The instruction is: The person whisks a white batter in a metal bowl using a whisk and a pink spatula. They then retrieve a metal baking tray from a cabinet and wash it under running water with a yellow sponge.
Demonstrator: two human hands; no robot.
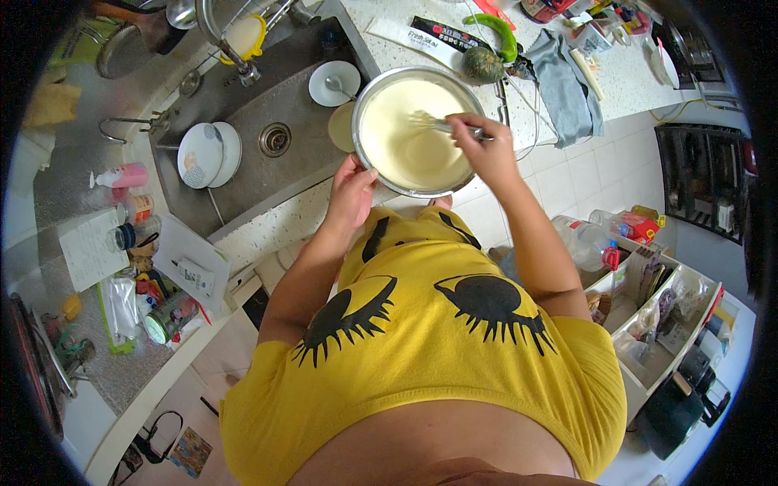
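In front of me is a round stainless steel bowl [358,136] holding a pale yellow, smooth batter [389,109]. My left hand [352,193] grips the bowl's rim at the lower left, thumb on the near edge. A metal wire whisk [439,123] dips its wires into the batter, slanting in from the right. My right hand [486,146] is closed around the whisk's handle above the bowl's right side. Faint swirl marks show in the batter; the tips of the whisk wires are partly sunk in it.
Left of the bowl, the steel sink [243,146] holds stacked plates [200,155] and a white bowl with a spoon [334,84]. A faucet [248,71] overhangs it. Behind the bowl, a small green pumpkin [483,65], a green pepper [501,36] and a grey cloth [558,85] lie on the counter.
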